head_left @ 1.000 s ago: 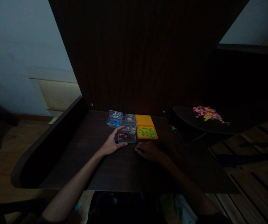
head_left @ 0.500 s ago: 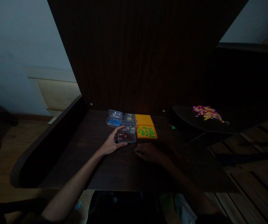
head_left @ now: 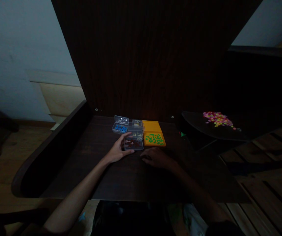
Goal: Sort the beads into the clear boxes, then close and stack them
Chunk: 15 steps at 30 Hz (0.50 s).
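My left hand grips the left side of a small clear plastic box, thumb along its front edge and fingers round the back corner. Dark reddish-brown pieces lie inside it. Just right of this box, my right hand rests low over the table, its fingers curled and pressed together; whatever they may hold is too dark to make out. Directly beyond my right hand stands an open orange box with small green pieces spread in its tray. Pale pieces show in the compartment behind the brown ones.
An open clear box with blue pieces sits at the back left. On a side shelf to the right lies a pile of pink and yellow pieces. A dark raised side panel bounds the table's left; a tall dark board rises behind.
My right hand has shifted slightly away from me, closer to the orange box's front edge. My left hand keeps the same grip on the clear box.
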Available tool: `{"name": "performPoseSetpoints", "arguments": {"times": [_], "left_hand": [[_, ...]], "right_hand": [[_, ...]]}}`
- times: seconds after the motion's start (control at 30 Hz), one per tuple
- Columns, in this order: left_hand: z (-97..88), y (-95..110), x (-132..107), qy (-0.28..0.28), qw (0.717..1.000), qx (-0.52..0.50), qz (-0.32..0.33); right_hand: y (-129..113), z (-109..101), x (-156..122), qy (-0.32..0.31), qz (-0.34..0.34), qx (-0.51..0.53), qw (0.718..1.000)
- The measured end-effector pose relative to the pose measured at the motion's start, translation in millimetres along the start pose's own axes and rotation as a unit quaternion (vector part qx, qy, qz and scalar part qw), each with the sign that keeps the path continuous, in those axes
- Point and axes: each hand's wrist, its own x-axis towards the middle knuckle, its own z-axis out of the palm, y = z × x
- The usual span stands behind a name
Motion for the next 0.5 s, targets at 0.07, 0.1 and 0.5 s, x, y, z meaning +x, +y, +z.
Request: {"name": "performPoseSetpoints", "arguments": {"times": [0.07,0.1,0.5], "left_hand": [[0.3,0.9,-0.1,0.001,1.000,0.005,-0.001],[0.5,1.1,-0.1,0.001,1.000,0.005,-0.001],[-0.6,-3.5,0.1,0.001,1.000,-0.002,0.012]], "right_hand": [[-0.9,3.1,1.4,-0.013,-0.006,-0.010,1.000],[-1.7,4.3,2.1,-0.018,-0.008,-0.016,1.000],[0.6,-13.0,3.5,0.155,-0.006,0.041,0.987]]}}
